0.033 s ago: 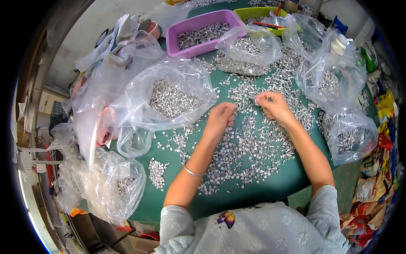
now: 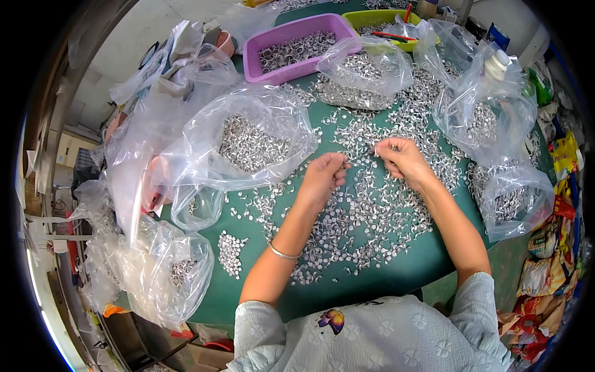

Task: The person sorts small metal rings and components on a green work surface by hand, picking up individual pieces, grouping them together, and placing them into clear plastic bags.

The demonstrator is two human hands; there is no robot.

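My left hand (image 2: 326, 177) is closed in a pinch over the pile, with what looks like a small silvery metal piece (image 2: 348, 163) at its fingertips. A short gap to the right, my right hand (image 2: 403, 160) pinches a small curved silvery metal piece (image 2: 375, 150) between thumb and forefinger. Beneath and around both hands lie heaps of loose curved metal pieces (image 2: 396, 217), spread over the green table (image 2: 365, 284). Left of my left forearm is a separate cluster of small round metal pieces (image 2: 230, 253).
Clear plastic bags of metal pieces stand left (image 2: 204, 130), at the back (image 2: 396, 71) and right (image 2: 520, 186). Behind are a purple basin (image 2: 248, 56) and a yellow-green basin (image 2: 356, 18), both holding pieces. A white bottle (image 2: 496, 65) stands back right. Colourful packages (image 2: 539, 279) lie beyond the right edge.
Both hands have shifted very slightly toward me, still pinching. The things on the table look the same.
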